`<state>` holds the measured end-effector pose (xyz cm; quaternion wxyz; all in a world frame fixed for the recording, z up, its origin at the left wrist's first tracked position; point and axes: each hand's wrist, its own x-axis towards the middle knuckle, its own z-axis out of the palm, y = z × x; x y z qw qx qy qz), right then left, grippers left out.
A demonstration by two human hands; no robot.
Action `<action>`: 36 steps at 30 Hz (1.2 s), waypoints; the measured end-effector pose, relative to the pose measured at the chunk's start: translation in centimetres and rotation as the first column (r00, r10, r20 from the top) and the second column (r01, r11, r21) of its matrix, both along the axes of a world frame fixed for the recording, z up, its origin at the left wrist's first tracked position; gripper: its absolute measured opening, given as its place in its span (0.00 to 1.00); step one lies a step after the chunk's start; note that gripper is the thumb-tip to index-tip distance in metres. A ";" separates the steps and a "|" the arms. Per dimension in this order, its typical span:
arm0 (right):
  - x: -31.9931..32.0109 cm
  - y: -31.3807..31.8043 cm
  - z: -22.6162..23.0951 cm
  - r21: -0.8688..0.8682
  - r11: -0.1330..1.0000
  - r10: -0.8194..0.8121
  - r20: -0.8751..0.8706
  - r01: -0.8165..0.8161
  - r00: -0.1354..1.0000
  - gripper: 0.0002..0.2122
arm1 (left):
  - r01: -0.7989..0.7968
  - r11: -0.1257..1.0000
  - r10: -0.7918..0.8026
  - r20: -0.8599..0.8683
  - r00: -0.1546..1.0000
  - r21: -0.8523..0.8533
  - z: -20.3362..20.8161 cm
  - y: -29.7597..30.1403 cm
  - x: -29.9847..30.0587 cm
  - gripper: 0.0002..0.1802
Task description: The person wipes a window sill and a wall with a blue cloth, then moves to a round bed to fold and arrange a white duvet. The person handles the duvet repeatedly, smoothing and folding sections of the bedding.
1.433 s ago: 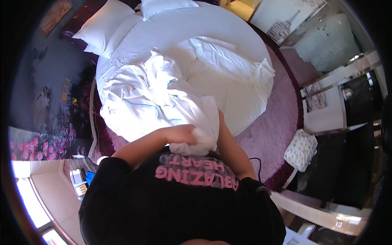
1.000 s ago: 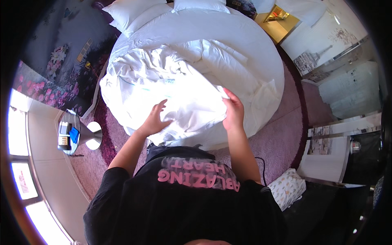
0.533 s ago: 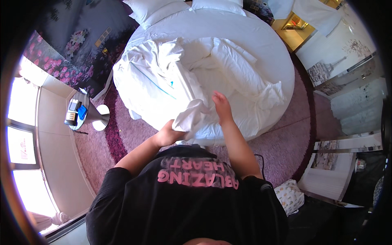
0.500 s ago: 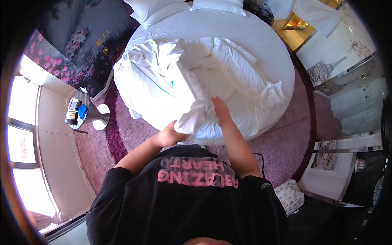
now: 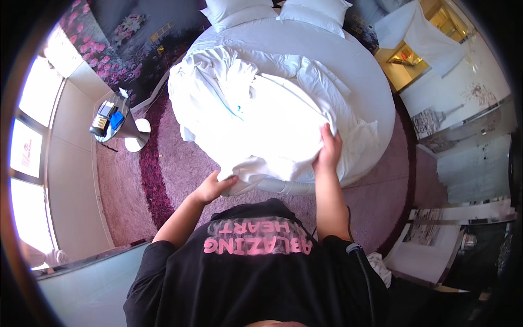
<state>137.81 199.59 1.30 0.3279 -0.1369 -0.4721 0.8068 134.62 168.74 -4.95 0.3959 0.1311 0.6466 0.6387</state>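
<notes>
A white duvet cover [image 5: 267, 131] lies bunched over the near and left part of a round bed, with a thin blue line on its left side. My left hand [image 5: 213, 187] is closed on its near edge, low at the front of the bed. Farther right and higher, my right hand [image 5: 329, 150] grips another part of the edge, so the cloth stretches between my hands. Beneath and beyond it, a rumpled white duvet [image 5: 348, 117] spreads toward the right side of the bed.
White pillows [image 5: 313, 15] lie at the head of the round bed [image 5: 368, 82]. To the left, a small table [image 5: 131, 122] carries a telephone [image 5: 99, 124] and a blue item [image 5: 116, 120]. Purple carpet [image 5: 185, 163] surrounds the bed. A patterned cloth bundle [image 5: 379, 268] lies behind my right arm.
My right hand, open before, has moved right and taken hold of the cover's edge. My left hand has shifted slightly left and down. The cover is now spread wider between them.
</notes>
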 end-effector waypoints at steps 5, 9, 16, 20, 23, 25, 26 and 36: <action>5.4 0.6 4.8 0.441 0.633 0.690 0.051 -0.637 0.722 0.08 | -0.263 0.963 0.266 -0.052 0.963 0.056 1.5 2.7 1.5 0.25; 7.1 -1.3 4.6 0.588 0.101 0.941 0.206 -0.802 0.269 0.09 | -0.490 0.788 0.375 0.341 0.862 0.371 1.5 8.4 2.5 0.22; 14.2 8.2 2.2 0.483 -0.102 0.869 0.468 -0.870 0.159 0.08 | -0.301 0.697 -0.053 0.465 0.884 0.651 -4.4 22.6 4.3 0.24; 18.7 18.3 2.6 0.391 -0.116 0.903 0.424 -0.913 0.067 0.06 | -0.350 0.753 0.077 0.454 0.888 0.558 -5.0 29.6 6.3 0.26; 21.4 23.4 1.7 0.328 -0.187 0.890 0.455 -0.926 -0.019 0.08 | -0.186 0.970 0.216 -0.205 0.955 0.156 -3.8 34.3 8.8 0.22; 22.4 26.1 1.3 0.301 -0.175 0.879 0.476 -0.937 -0.011 0.12 | -0.069 0.996 0.041 -0.427 0.903 -0.050 -1.6 36.8 11.0 0.13; 22.8 27.5 1.1 0.288 -0.166 0.873 0.488 -0.943 -0.005 0.14 | -0.021 0.987 -0.065 -0.515 0.855 -0.160 -0.5 37.9 12.0 0.10; 16.4 33.4 -16.9 -0.171 0.654 0.707 0.483 -0.737 0.516 0.23 | 0.704 0.707 -0.623 -0.407 0.667 0.071 3.4 48.1 22.4 0.03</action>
